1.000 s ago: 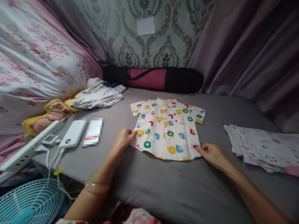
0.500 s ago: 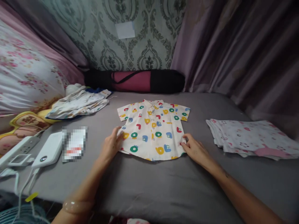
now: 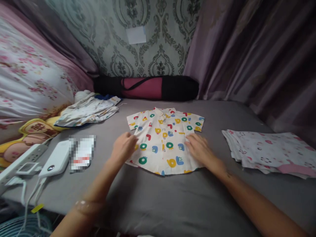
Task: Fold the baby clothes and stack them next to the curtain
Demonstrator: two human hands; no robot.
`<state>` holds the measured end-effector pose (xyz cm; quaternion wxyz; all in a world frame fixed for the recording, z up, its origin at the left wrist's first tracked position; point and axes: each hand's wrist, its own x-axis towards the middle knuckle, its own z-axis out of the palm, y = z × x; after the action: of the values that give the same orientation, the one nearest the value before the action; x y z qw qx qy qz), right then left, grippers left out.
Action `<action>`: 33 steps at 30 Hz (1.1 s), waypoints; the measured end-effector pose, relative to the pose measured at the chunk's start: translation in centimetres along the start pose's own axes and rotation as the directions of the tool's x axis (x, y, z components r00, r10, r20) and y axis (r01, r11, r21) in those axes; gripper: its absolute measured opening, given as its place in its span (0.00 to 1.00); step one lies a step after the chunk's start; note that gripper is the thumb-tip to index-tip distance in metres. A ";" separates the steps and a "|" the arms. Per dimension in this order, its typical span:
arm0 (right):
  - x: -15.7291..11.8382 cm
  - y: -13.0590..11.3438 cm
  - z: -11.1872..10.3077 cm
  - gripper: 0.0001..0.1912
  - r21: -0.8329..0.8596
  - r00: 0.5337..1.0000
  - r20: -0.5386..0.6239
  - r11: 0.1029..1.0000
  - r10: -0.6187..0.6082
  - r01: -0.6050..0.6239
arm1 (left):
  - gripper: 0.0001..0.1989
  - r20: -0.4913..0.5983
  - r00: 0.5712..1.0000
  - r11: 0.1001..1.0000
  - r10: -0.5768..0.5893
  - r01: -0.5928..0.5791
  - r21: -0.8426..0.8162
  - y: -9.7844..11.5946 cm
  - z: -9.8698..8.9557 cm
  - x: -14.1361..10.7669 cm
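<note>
Both grips lay flat and unclenched: the left hand (image 3: 124, 145) on the shirt's (image 3: 164, 140) left edge, the right hand (image 3: 200, 148) on its right. The shirt lay spread on the bed (image 3: 172, 197) between them, collar pointing away, both hands equally near.

- Shirt (image 3: 164, 141): thin woven cloth, matt, printed with coloured shapes.
- Bed sheet (image 3: 172, 197): grey cloth, smooth and matt.
- Power bank (image 3: 55, 158): white plastic, smooth, slightly glossy.
- Folded clothes (image 3: 269, 148): soft matt cloth with a small print.
- Curtain (image 3: 259, 56): mauve cloth, faint sheen.
</note>
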<state>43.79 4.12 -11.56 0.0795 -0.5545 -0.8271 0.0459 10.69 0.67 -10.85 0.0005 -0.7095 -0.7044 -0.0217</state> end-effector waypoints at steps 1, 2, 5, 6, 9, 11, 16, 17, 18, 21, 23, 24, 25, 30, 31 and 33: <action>0.9 -1.2 0.7 0.23 0.027 0.997 -0.047 0.998 -0.062 0.064 | 0.20 -0.045 0.992 0.992 0.121 -0.123 -0.039 1.3 0.5 0.5; 1.5 -2.3 1.4 0.26 0.047 0.992 -0.067 0.993 -0.108 0.111 | 0.21 -0.054 0.958 0.954 0.283 -0.287 -0.082 2.6 1.3 0.9; 2.3 -4.6 3.7 0.30 0.080 0.981 -0.047 0.978 -0.187 0.190 | 0.28 -0.024 0.912 0.902 0.409 -0.408 -0.137 5.2 3.7 1.0; 2.2 -4.8 4.2 0.30 0.084 0.978 -0.025 0.975 -0.206 0.208 | 0.28 -0.001 0.911 0.899 0.412 -0.406 -0.163 5.4 4.2 0.9; 1.9 -4.5 4.8 0.31 0.084 0.968 0.035 0.966 -0.248 0.245 | 0.27 0.023 0.917 0.863 0.399 -0.367 -0.346 3.7 3.7 1.8; 2.1 -4.2 4.3 0.31 0.075 0.965 0.054 0.965 -0.257 0.252 | 0.24 -0.043 0.975 0.846 0.217 -0.210 -0.491 1.0 2.6 3.7; 5.1 -6.1 2.8 0.23 0.077 0.966 0.010 0.964 -0.257 0.256 | 0.24 -0.020 0.858 0.780 -0.513 0.456 -0.428 -5.6 1.4 10.5; 5.9 -6.8 2.9 0.23 0.083 0.963 0.001 0.960 -0.268 0.267 | 0.25 0.035 0.829 0.756 -0.558 0.525 -0.391 -6.2 1.6 11.6; 6.8 -7.7 3.2 0.24 0.089 0.959 0.000 0.955 -0.283 0.282 | 0.26 0.078 0.809 0.739 -0.583 0.568 -0.362 -6.6 1.8 12.5; 9.4 -10.1 4.8 0.27 0.117 0.953 0.030 0.948 -0.301 0.296 | 0.23 0.114 0.792 0.725 -0.599 0.598 -0.344 -6.3 2.6 14.4; 10.9 -11.4 5.9 0.28 0.144 0.958 0.047 0.951 -0.283 0.274 | 0.17 0.119 0.805 0.729 -0.581 0.579 -0.364 -5.9 2.9 15.2; 11.5 -12.0 6.3 0.30 0.155 0.962 0.052 0.953 -0.269 0.259 | 0.14 0.122 0.818 0.735 -0.562 0.562 -0.379 -5.7 2.8 15.6; 12.0 -12.5 6.7 0.31 0.164 0.966 0.055 0.957 -0.253 0.241 | 0.12 0.119 0.832 0.744 -0.542 0.540 -0.393 -5.7 2.7 15.9; 13.5 -14.4 7.5 0.39 0.182 0.985 0.064 0.972 -0.161 0.147 | 0.14 -0.106 0.896 0.827 -0.432 0.346 -0.443 -6.0 1.8 16.7; 13.6 -14.6 7.6 0.40 0.181 0.987 0.070 0.975 -0.143 0.129 | 0.15 -0.165 0.905 0.855 -0.392 0.292 -0.429 -6.1 1.8 16.7; 13.7 -14.8 7.7 0.41 0.171 0.988 0.089 0.979 -0.124 0.108 | 0.17 -0.220 0.923 0.902 -0.315 0.219 -0.373 -6.3 2.2 16.4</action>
<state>23.83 11.23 -15.60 0.0865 -0.4938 -0.8543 0.1373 4.57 17.19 -12.75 -0.0280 -0.5844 -0.7742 -0.2416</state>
